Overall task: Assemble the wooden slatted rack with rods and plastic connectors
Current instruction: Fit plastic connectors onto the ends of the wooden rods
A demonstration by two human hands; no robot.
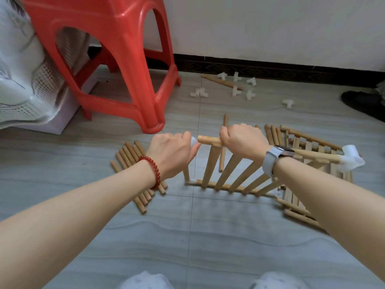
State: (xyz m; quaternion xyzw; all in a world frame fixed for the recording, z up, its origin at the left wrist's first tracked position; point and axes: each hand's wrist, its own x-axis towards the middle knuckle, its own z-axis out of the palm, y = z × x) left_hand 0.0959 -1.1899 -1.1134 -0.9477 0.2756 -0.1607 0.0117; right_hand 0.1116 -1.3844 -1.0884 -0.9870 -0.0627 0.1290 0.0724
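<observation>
Rack panel (233, 180) rail gripped; white connector (193, 141) (mostly hidden) in left hand (170, 152).

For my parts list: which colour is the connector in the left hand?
White, seen in the head view: the connector pinched in the left hand.

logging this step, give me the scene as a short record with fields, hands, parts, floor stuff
left hand: left hand holds a white connector at the end of the top rod
right hand: right hand grips the top rod
panel: slatted panel stands upright on the floor
far end: second connector already on
spare parts: loose rods at left, loose connectors near the wall
nearby: red stool
</observation>
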